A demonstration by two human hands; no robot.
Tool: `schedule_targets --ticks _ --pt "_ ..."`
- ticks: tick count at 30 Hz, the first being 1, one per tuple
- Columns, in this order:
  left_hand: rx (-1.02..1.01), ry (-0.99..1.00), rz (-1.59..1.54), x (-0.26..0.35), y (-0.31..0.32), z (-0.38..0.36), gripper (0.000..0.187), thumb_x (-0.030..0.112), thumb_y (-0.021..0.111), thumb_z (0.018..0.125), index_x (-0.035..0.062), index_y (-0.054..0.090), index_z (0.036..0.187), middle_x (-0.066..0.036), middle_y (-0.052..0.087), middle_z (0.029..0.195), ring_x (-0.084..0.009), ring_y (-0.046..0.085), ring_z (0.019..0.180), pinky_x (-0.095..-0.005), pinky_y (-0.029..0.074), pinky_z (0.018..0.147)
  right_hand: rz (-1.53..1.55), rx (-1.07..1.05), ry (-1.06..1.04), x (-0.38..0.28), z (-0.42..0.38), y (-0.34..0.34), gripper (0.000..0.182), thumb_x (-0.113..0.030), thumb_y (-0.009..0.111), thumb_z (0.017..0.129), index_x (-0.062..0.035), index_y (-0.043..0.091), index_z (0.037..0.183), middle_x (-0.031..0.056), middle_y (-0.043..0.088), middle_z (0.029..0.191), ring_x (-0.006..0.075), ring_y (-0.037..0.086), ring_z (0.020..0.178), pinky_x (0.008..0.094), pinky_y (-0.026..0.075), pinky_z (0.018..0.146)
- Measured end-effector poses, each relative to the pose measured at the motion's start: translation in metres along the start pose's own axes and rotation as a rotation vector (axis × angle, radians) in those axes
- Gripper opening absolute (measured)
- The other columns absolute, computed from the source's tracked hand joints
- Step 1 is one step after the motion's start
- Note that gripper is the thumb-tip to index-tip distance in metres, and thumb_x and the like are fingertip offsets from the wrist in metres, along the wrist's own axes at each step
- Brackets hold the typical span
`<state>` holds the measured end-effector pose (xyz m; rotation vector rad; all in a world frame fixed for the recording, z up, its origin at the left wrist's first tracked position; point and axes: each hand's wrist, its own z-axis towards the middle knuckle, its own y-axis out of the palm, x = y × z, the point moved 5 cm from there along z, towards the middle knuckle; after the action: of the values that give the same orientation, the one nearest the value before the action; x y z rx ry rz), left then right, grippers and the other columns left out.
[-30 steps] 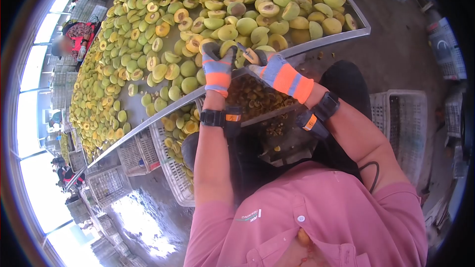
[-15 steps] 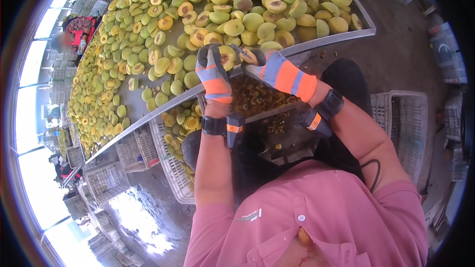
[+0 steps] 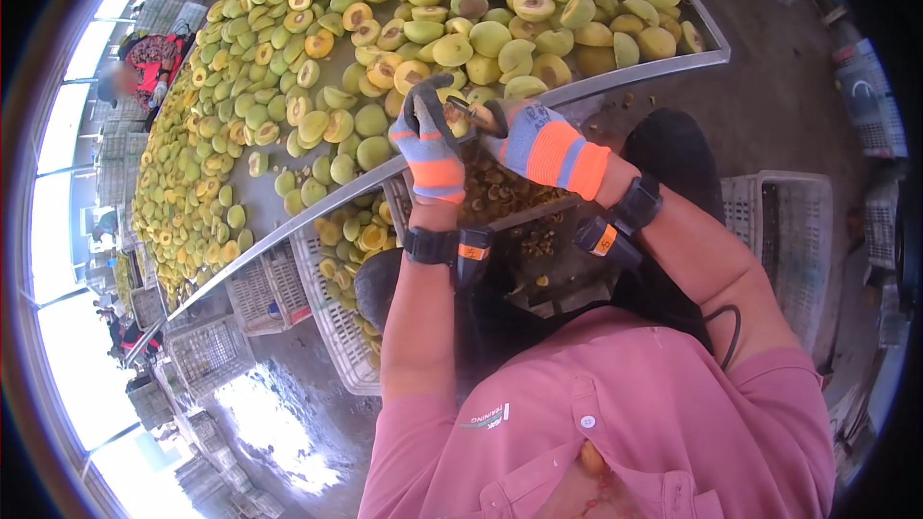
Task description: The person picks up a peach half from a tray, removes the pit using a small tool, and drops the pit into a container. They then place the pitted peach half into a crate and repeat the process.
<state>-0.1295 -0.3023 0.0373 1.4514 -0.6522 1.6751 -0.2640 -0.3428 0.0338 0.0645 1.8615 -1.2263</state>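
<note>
Your forearms reach forward, bent at the elbows. Your gloved left hand [image 3: 430, 144] curls around a halved fruit [image 3: 455, 121] at the table's metal rim [image 3: 327, 202]. Your right hand [image 3: 535, 139] pinches a small tool [image 3: 471, 111] against it. Shirt lettering is unreadable. Beyond, cut fruit [image 3: 365, 29] covers the table; crates [image 3: 216, 356] stand on the wet floor.

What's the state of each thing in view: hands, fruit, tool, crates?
left hand: gloved, closed around a fruit half
right hand: gloved, gripping a small tool
fruit half: held between both hands
tool: tip at the fruit half
table: covered with halved fruit
pit crate: holding pits
fruit crate: partly filled
</note>
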Motion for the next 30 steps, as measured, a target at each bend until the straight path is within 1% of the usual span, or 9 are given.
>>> schedule_targets --ticks 7,10,14,16,21,23,25,29,30 --pt "0.054 -0.026 0.223 0.001 0.002 -0.008 0.027 0.018 0.046 0.097 -0.0029 0.063 0.099 -0.005 0.063 0.09 -0.0139 0.055 0.079 -0.0277 0.046 0.074 0.282 -0.067 0.002 0.017 0.004 0.041 0.036 -0.031 0.067 0.077 0.0034 0.066 0.088 0.0227 0.066 0.087 0.0338 0.064 0.081 0.0367 0.051 0.072" --pt "-0.027 0.34 0.575 0.017 0.004 -0.004 0.023 0.013 0.047 0.094 -0.0018 0.063 0.101 -0.008 0.063 0.089 -0.0162 0.058 0.078 -0.0277 0.047 0.071 0.541 -0.231 -0.034 0.017 0.005 0.039 0.033 -0.028 0.067 0.08 0.0029 0.065 0.09 0.0151 0.067 0.086 0.0235 0.064 0.073 0.0317 0.051 0.065" --pt "-0.199 0.465 0.61 0.041 0.008 -0.004 0.02 0.003 0.05 0.086 -0.0007 0.063 0.1 -0.012 0.063 0.09 -0.0228 0.061 0.077 -0.0307 0.049 0.07 0.711 -0.194 -0.65 0.01 -0.023 0.006 0.017 -0.01 0.05 0.094 -0.0058 0.065 0.102 0.004 0.064 0.083 0.0154 0.058 0.066 0.0276 0.046 0.057" --pt "-0.264 0.463 0.602 0.048 0.008 -0.008 0.02 -0.002 0.053 0.08 0.0003 0.063 0.098 -0.013 0.064 0.087 -0.0273 0.065 0.075 -0.0342 0.052 0.068 1.407 -0.838 0.147 0.016 -0.023 0.021 0.022 -0.021 0.05 0.096 -0.0022 0.061 0.102 -0.0047 0.05 0.071 0.0044 0.043 0.05 0.0191 0.033 0.045" --pt "-0.295 0.496 0.576 0.044 0.007 -0.009 0.018 -0.001 0.054 0.081 -0.0003 0.063 0.097 -0.014 0.063 0.087 -0.0264 0.064 0.076 -0.0323 0.051 0.069 1.271 -0.852 0.16 0.003 -0.03 0.009 0.019 -0.023 0.053 0.094 -0.0059 0.062 0.094 -0.0064 0.047 0.066 0.0024 0.041 0.05 0.0172 0.03 0.044" --pt "-0.303 0.357 0.517 0.03 0.002 -0.008 0.015 0.002 0.054 0.085 -0.0007 0.063 0.097 -0.012 0.063 0.086 -0.0235 0.063 0.076 -0.0307 0.05 0.069 0.866 -0.703 0.094 0.007 -0.025 0.002 0.026 -0.024 0.051 0.096 -0.002 0.063 0.101 -0.0005 0.06 0.086 0.0038 0.054 0.068 0.0181 0.042 0.057" --pt "-0.32 0.125 0.433 0.013 0.0 -0.008 0.014 0.007 0.054 0.089 -0.001 0.063 0.095 -0.011 0.063 0.085 -0.0197 0.061 0.075 -0.0288 0.049 0.068 1.033 -0.803 0.086 0.018 -0.024 0.012 0.029 -0.025 0.051 0.097 0.0006 0.062 0.105 0.0017 0.065 0.095 0.0047 0.058 0.077 0.0189 0.047 0.064" --pt "-0.443 0.33 0.463 0.028 0.006 -0.005 0.028 0.02 0.047 0.097 -0.0008 0.065 0.091 -0.005 0.061 0.079 -0.0115 0.056 0.073 -0.0255 0.046 0.065 1.782 -1.246 0.053 0.032 -0.023 0.031 0.031 -0.025 0.048 0.099 0.0023 0.059 0.108 0.0029 0.067 0.093 0.0075 0.062 0.076 0.0211 0.05 0.062" --pt "-0.437 0.204 0.429 0.028 0.006 -0.005 0.029 0.021 0.047 0.097 -0.0008 0.065 0.092 -0.005 0.061 0.079 -0.0112 0.056 0.073 -0.0254 0.046 0.066 1.799 -1.361 0.083 0.029 -0.024 0.034 0.031 -0.025 0.046 0.099 0.0022 0.059 0.108 0.003 0.066 0.091 0.0084 0.062 0.074 0.0218 0.05 0.06"
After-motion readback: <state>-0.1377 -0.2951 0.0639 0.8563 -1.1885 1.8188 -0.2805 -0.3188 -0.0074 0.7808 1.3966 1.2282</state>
